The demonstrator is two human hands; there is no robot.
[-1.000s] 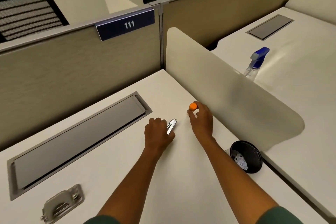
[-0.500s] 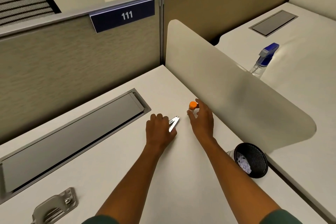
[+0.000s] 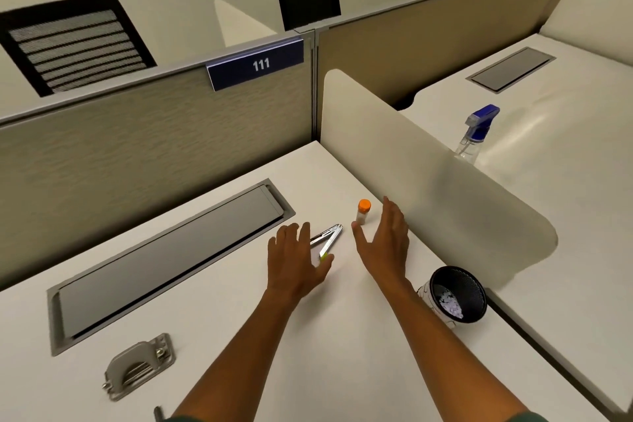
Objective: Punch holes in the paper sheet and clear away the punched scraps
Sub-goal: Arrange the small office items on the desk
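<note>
Evenly lit from overhead, bright and soft. Faint shadows only under the forearms on the bench [image 3: 342, 353]. Mild sheen on the neighbouring desk [image 3: 534, 134]. Wide-angle bowing along partition edges. Slight softness overall, fine detail smeared.

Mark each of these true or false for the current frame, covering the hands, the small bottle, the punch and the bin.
1. The right hand grips the orange-capped small bottle. False: its fingers are spread and the bottle stands free beside it.
2. The left hand is open beside the folded silver metal tool. True.
3. The grey metal hole punch sits inside the black mesh bin. False: it sits on the white desk, near left.
4. The bin holds white scraps. True.
</note>
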